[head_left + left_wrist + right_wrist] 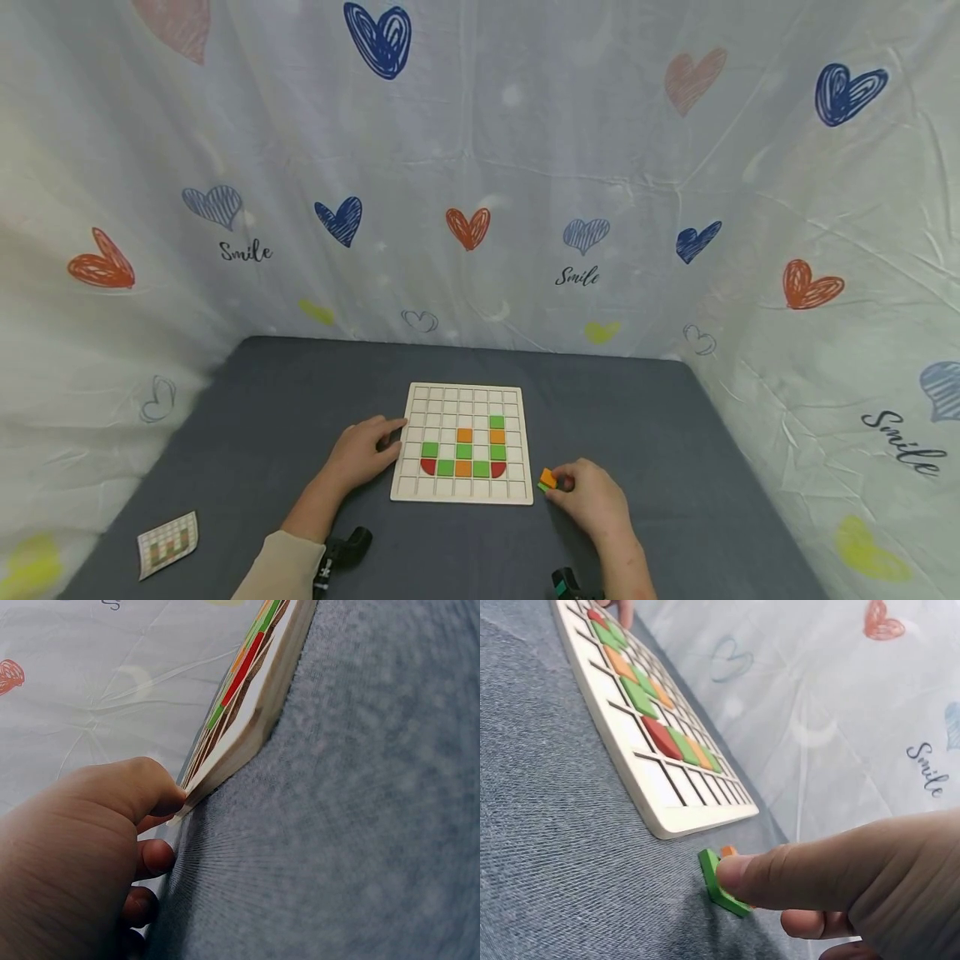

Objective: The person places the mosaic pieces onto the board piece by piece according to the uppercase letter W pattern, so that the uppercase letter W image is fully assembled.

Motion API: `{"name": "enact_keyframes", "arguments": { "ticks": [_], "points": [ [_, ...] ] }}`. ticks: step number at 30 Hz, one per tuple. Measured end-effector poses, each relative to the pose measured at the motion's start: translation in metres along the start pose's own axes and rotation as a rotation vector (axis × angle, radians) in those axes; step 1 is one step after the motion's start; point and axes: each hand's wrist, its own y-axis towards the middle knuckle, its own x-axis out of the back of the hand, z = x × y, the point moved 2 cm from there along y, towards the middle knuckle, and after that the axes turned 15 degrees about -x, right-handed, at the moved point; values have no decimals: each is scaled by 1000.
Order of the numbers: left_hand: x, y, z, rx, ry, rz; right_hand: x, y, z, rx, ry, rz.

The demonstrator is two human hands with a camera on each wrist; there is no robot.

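Observation:
A pale wooden grid board point(420, 490) lies on the dark cloth, with green, orange and dark red tiles set in some of its squares. My left hand point(362, 452) touches the board's left edge with the tips of its thumb and index finger. To the right of the board's lower right corner, my right hand point(594, 498) pinches an orange tile point(549, 477) together with green tiles point(714, 879). These are low over the cloth, apart from the board. The thumb covers part of them in the right wrist view, so their exact number cannot be told.
At the far left of the table lies a small pattern card point(168, 543) printed with a coloured grid. A white curtain point(510, 167) with hearts hangs behind and along both sides. Dark devices are strapped at both wrists.

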Motion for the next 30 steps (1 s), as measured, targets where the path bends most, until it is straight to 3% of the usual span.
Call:
{"name": "enact_keyframes", "arguments": {
  "ticks": [30],
  "points": [
    [-3,0,4,22,8,14,-7,3,0,-26,56,5]
  ]
}}
